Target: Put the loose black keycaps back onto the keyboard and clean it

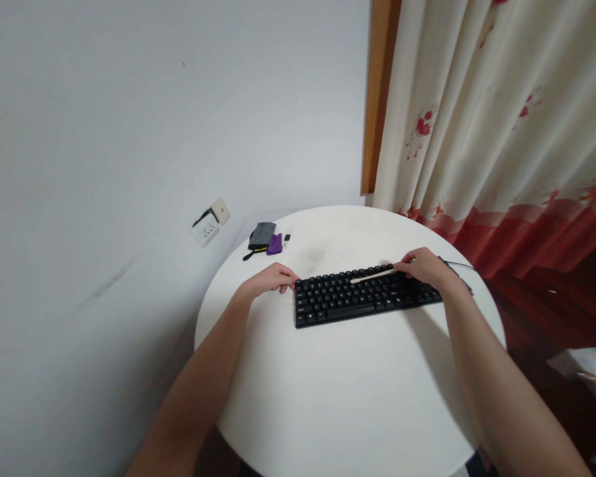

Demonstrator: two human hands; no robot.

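A black keyboard [347, 308] lies slightly aslant on the round white table [338, 391]. My left hand [273, 278] is at its far left corner, thumb and fingers closed on the edge. Over the right half of the keys, my right hand [422, 266] pinches one end of a thin pale stick [375, 275]. The stick slants leftward, low across the upper key rows, its far tip slightly thicker. What kind of stick it is, and whether the tip touches the keys, I cannot tell. My right hand hides some of the keys.
At the table's back left lie a folded grey cloth [262, 235], a purple cloth [275, 244] and a small black-and-white item [287, 238]. A cable [459, 265] runs off behind the keyboard's right end. A wall with a socket [206, 229] is at left, a curtain [447, 132] at right.
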